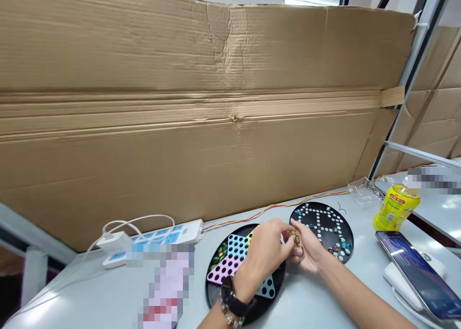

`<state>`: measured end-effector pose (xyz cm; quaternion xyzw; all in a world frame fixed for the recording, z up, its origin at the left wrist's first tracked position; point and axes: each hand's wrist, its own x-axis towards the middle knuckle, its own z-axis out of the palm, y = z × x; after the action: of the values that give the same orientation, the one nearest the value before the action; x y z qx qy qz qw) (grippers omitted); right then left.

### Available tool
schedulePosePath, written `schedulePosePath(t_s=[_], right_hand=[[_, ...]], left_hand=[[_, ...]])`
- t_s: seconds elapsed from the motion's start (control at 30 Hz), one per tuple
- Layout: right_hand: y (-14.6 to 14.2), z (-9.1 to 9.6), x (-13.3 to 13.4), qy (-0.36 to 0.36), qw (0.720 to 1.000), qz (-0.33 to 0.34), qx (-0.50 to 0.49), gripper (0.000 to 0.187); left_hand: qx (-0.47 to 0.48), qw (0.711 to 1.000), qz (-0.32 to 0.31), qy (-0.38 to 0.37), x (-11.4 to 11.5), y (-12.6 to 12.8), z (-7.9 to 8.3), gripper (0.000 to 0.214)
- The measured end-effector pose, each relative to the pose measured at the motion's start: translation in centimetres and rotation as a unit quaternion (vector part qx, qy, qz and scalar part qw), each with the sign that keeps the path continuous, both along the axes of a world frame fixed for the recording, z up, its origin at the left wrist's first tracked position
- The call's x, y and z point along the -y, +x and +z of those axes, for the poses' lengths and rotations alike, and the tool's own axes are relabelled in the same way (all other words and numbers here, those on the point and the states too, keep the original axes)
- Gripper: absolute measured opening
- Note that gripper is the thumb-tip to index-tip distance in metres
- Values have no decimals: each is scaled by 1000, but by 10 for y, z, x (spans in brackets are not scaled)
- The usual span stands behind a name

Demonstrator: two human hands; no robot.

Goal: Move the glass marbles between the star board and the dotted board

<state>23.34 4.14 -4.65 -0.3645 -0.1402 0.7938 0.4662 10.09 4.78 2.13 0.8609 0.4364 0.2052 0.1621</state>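
Note:
My right hand (308,247) is cupped around several yellow-green glass marbles (296,238). My left hand (266,246), with a black watch and a beaded bracelet on the wrist, meets it, its bent fingers closed on the marbles. Below my left hand lies a round black Chinese checkers board (219,290) with a coloured star full of holes, partly hidden by hand and wrist. Dark green marbles (219,258) sit in a pocket at its left side. Behind my right hand is a second round black board (326,218) with white spots and scattered blue, teal and brown marbles.
A white power strip (190,232) with a plugged-in charger (114,242) and cables lies at the left. A blurred pinkish packet (169,281) is before it. At the right are a yellow bottle (395,208), a phone (419,274) and a white device. Cardboard (201,165) walls the back.

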Motion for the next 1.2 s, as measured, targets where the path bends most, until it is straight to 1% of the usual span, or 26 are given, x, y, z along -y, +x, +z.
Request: schedulePosePath(t_s=[0.07, 0.13, 0.2, 0.23, 0.27, 0.3, 0.33, 0.37, 0.4, 0.43, 0.47, 0.5, 0.53, 0.6, 0.67, 0.73, 0.8, 0.87, 0.93, 1.03, 1.1, 1.2], right_hand=[[-4, -2, 1, -30, 999, -23, 0, 42], [-6, -1, 1, -23, 998, -56, 19, 39], [-1, 1, 0, 16, 996, -67, 49, 39], [4, 3, -1, 46, 993, -69, 79, 41], [12, 3, -3, 81, 985, -71, 131, 43], [21, 4, -5, 123, 967, -73, 209, 43], [32, 3, -7, 165, 934, -76, 308, 44], [43, 2, -10, 208, 876, -80, 427, 43], [54, 0, -12, 240, 805, -80, 537, 43], [63, -2, -13, 253, 735, -73, 624, 41], [71, -4, -14, 251, 682, -50, 685, 38], [76, -7, -14, 243, 642, -25, 727, 34], [78, -8, -14, 232, 616, 0, 753, 31], [78, -10, -12, 221, 585, 38, 779, 25], [73, -9, -10, 230, 552, 51, 800, 20], [68, -6, -9, 239, 521, 64, 816, 17], [66, -3, -7, 241, 505, 73, 826, 16], [66, -1, -6, 241, 497, 71, 830, 17], [67, 0, -5, 244, 492, 62, 833, 18], [68, 0, -4, 245, 487, 35, 837, 19], [68, 0, -4, 249, 494, 12, 833, 20], [66, 1, -4, 254, 523, -5, 813, 23]], left_hand=[[-46, 999, 2, 15, 4, 3, -3, 18], [-61, 998, 7, 19, 5, 1, -4, 16], [-47, 999, 17, 21, 2, -4, -3, 16], [-33, 999, 23, 21, 0, -7, -1, 18], [-18, 999, 30, 21, -2, -11, 0, 21], [-6, 999, 38, 20, -4, -15, 2, 23], [1, 999, 45, 17, -7, -20, 3, 24], [2, 998, 54, 12, -9, -26, 4, 25], [-1, 998, 63, 7, -11, -32, 4, 26], [-8, 997, 72, 2, -14, -39, 4, 26], [-16, 997, 81, -2, -16, -47, 4, 26], [-24, 995, 92, -4, -18, -56, 4, 26], [-35, 994, 104, -5, -21, -66, 3, 27], [-55, 989, 139, -6, -26, -87, 1, 31], [-73, 981, 180, -10, -32, -111, -1, 34], [-80, 977, 196, -24, -36, -133, -4, 37], [-75, 975, 204, -39, -37, -150, -9, 40], [-73, 973, 212, -55, -34, -161, -14, 41], [-81, 971, 210, -78, -30, -165, -21, 39], [-106, 971, 192, -98, -23, -163, -30, 34], [-136, 968, 188, -93, -20, -160, -31, 31], [-189, 958, 199, -88, -17, -152, -25, 29]])
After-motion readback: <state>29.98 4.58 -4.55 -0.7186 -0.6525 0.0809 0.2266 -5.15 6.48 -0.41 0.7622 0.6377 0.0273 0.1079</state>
